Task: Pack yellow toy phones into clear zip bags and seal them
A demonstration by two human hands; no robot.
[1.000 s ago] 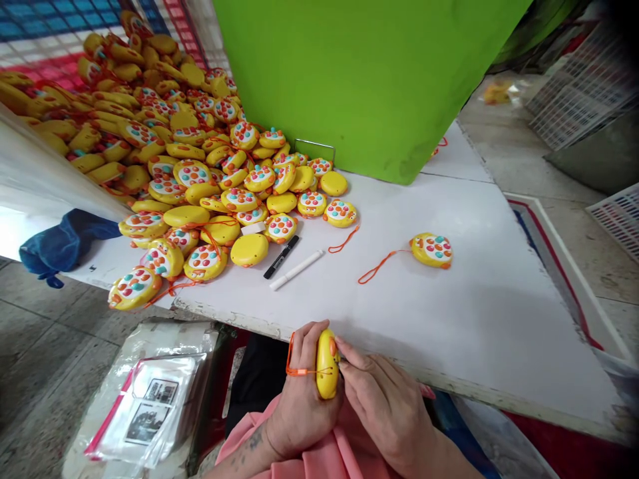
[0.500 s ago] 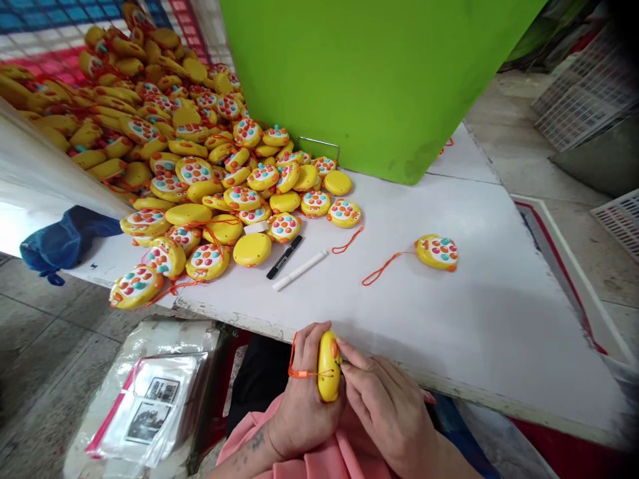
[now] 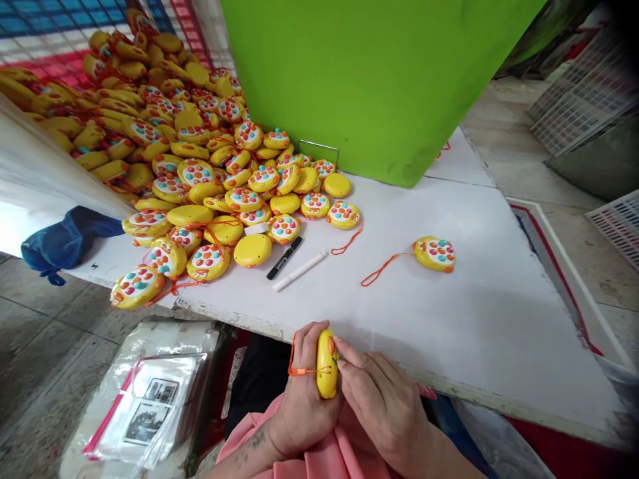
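Low at the table's front edge, my left hand [image 3: 305, 399] is closed around a yellow oval toy [image 3: 326, 376] tipped up on its side. An orange cord loop [image 3: 294, 359] from that toy lies over the back of the left fingers. My right hand [image 3: 384, 399] is pinched against the toy's right-hand face, near a small orange part. Whatever thin thing its fingertips hold is mostly hidden. On the table, another yellow animal-shaped button toy [image 3: 435, 254] lies face up with its cord stretched left. A white pen [image 3: 300, 271] and a black marker [image 3: 284, 258] lie side by side.
A large heap of the same yellow toys [image 3: 190, 171] fills the table's left side. Behind stands a tall green panel [image 3: 369, 86]. Plastic bags with printed cards [image 3: 150, 406] rest on a box at lower left. White crates [image 3: 586, 86] stand at right.
Very little differs. Both hands and the held toy sit slightly further left in the picture, with the pinch kept at the toy's face. The view has shifted a touch.
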